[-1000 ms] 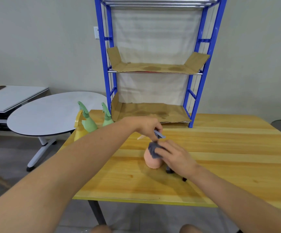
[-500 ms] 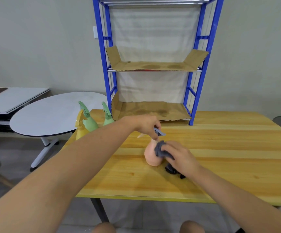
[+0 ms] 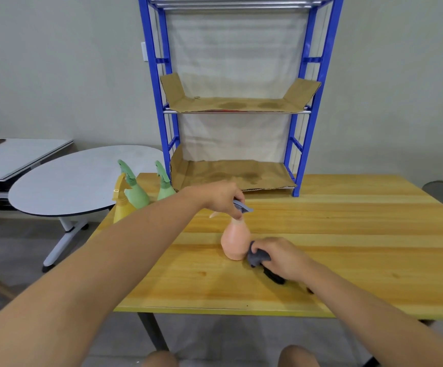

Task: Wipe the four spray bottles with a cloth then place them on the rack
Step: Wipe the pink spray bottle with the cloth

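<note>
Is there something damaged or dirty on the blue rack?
Yes. The cardboard liners on the blue rack carry dark round stains, and their ends bend upward. No bottle stands there.

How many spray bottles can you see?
4: the peach bottle mid-table, gripped by the left hand; the yellow bottle and two green bottles at the table's far-left corner.

Both bare forearms reach forward from the lower corners, converging toward centre. The left hand (image 3: 221, 197) sits higher, at 12 o'clock from the right, knuckles up, fingers curled downward in a grip around a spray bottle (image 3: 235, 241) top. The right hand (image 3: 281, 256) lies low, fingers bunched around a dark cloth (image 3: 258, 256), pressing toward 9 o'clock.
</note>
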Tool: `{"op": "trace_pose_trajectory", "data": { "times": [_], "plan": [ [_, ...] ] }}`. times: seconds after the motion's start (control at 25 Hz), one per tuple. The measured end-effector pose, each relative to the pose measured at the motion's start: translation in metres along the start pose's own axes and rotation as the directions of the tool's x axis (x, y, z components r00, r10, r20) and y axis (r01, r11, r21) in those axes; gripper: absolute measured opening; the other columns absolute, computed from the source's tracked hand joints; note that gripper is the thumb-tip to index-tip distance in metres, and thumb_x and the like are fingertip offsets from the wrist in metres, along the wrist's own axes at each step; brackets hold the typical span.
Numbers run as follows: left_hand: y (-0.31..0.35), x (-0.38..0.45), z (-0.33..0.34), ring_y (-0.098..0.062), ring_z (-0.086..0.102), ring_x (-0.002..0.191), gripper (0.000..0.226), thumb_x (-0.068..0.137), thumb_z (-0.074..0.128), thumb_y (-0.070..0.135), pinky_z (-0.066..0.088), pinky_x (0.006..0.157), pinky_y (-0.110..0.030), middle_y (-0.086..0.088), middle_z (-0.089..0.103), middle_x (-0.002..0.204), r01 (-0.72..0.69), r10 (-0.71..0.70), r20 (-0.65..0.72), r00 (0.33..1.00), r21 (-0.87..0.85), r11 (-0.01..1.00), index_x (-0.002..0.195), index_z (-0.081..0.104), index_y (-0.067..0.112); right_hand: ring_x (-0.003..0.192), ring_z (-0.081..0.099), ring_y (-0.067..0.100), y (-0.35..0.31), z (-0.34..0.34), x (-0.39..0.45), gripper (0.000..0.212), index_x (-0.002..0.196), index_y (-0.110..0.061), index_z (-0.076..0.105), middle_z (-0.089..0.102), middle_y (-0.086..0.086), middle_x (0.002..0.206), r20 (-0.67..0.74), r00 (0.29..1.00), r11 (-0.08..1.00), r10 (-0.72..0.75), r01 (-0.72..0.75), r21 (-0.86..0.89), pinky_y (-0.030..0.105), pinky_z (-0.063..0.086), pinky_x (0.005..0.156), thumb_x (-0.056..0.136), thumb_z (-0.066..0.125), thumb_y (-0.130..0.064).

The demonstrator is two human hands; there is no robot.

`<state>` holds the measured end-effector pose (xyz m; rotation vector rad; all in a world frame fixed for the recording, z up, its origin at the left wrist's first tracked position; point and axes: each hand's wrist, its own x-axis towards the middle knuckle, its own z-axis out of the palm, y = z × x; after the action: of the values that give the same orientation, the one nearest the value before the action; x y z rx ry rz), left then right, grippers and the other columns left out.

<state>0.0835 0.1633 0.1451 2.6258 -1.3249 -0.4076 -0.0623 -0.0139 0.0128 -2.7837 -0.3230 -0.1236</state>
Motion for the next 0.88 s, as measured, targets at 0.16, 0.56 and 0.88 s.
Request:
{"op": "trace_pose_trajectory", "data": {
  "times": [0.16,0.56,0.88],
  "plan": [
    [0.001,0.001,0.002,-0.017,0.062,0.081,0.022,0.083,0.081,0.038,0.046,0.066,-0.031,0.001,0.072,0.095,-0.004,0.004,-0.004,1.0,-0.002,1.0,0.098,0.075,0.023,0.085,0.057,0.008,0.0,-0.013,0.013,0.03,0.099,-0.025,0.063,0.064,-0.011,0.096,-0.268,0.956,0.99,0.117,-0.091,0.108,0.017,0.046,0.073,0.078,0.062,-0.003],
    [-0.005,-0.02,0.007,-0.011,0.063,0.104,0.037,0.092,0.07,0.044,0.047,0.083,-0.024,0.005,0.071,0.119,0.015,-0.048,-0.081,0.996,-0.369,0.929,0.124,0.071,0.025,0.093,0.052,0.002,-0.023,-0.031,0.005,0.034,0.11,-0.021,0.062,0.057,-0.014,0.103,-0.431,0.886,0.98,0.17,-0.107,0.166,0.005,0.038,0.076,0.081,0.067,-0.004],
    [-0.021,-0.039,0.017,-0.021,0.071,0.102,0.028,0.104,0.055,0.026,0.058,0.094,-0.035,-0.012,0.076,0.113,0.069,-0.137,-0.03,0.99,-0.748,0.66,0.118,0.076,0.014,0.099,0.055,0.009,-0.073,-0.02,0.028,0.035,0.11,-0.019,0.06,0.056,-0.008,0.108,-0.61,0.771,0.964,0.183,-0.019,0.264,0.019,0.047,0.083,0.081,0.071,-0.002]
  ]
}}
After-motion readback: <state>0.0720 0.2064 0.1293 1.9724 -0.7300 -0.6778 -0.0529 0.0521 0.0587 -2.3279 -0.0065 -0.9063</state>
